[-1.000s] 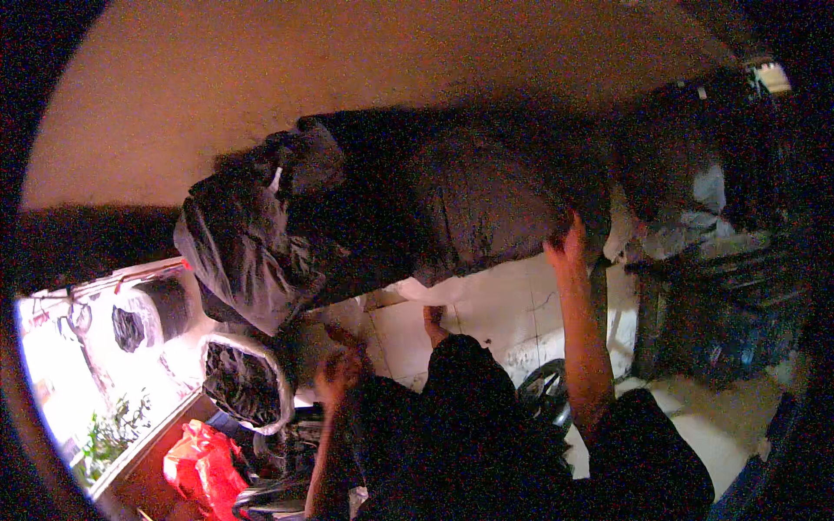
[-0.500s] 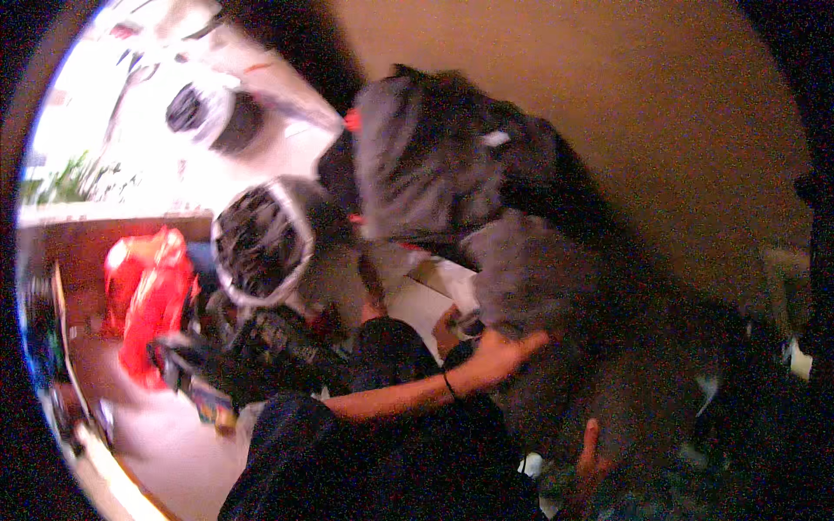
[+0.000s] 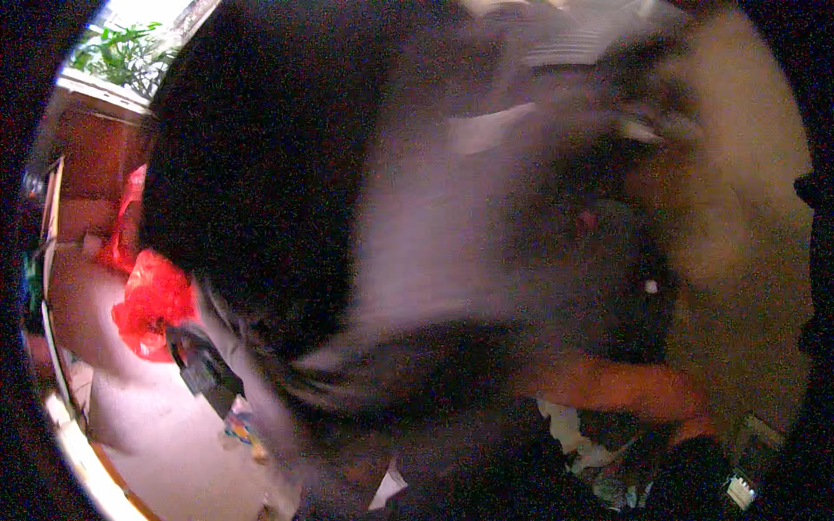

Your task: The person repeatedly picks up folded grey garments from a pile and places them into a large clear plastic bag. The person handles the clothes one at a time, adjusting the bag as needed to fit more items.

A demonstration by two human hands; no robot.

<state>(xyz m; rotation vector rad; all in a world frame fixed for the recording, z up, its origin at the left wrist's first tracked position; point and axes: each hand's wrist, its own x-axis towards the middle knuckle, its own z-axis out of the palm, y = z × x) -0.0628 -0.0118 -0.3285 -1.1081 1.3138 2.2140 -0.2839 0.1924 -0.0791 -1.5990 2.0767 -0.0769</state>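
Observation:
The view is smeared by fast motion. A big dark mass (image 3: 252, 191), probably dark cloth or a bag, fills the left and middle. A bare forearm (image 3: 608, 386), likely my right one, lies across the lower right under a dark grey bundle (image 3: 599, 278). Its hand is lost in the blur near the right end, so its fingers cannot be read. My left hand does not show. A pale surface (image 3: 434, 243) streaks between the dark shapes.
A red plastic bag (image 3: 152, 300) lies at the left on a light floor (image 3: 165, 434). Green plants (image 3: 122, 48) stand at the top left beside a brown wall. A tan wall (image 3: 738, 217) closes the right side. Small clutter (image 3: 608, 469) sits at the bottom right.
The camera has swung sharply and everything is now blurred. The dark clothing has spread across the frame, and the forearm has shifted to the lower right.

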